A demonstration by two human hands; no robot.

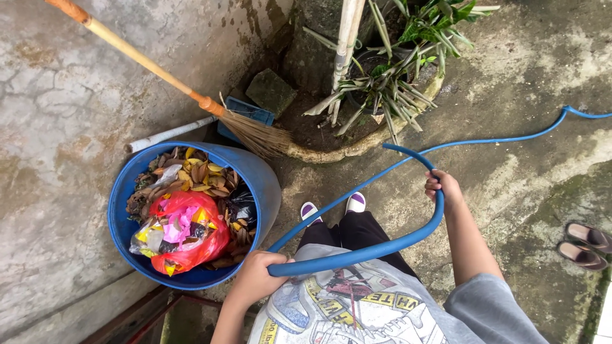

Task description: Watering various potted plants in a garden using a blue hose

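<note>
A blue hose (382, 245) curves in a wide loop in front of the person, held by both hands so that the slack stays off the wet concrete ground (523, 83). The left hand (255, 275) sits low near the body, its fingers clamped round the hose close to its cut end, the wrist bent inward. The right hand (441, 186) is stretched further out, the forearm almost straight, fingers wrapped shut on the top of the bend; from there a thinner length of hose runs away across the ground to the right edge of view. Just beside the left hand stands a blue bin (255, 172) filled with dry leaves and a red plastic bag (191, 245). A broom (191, 95) leans against the wall with its bristles resting behind the bin, near a potted plant (395, 83). A pair of shoes (586, 245) lies well apart on the right.
</note>
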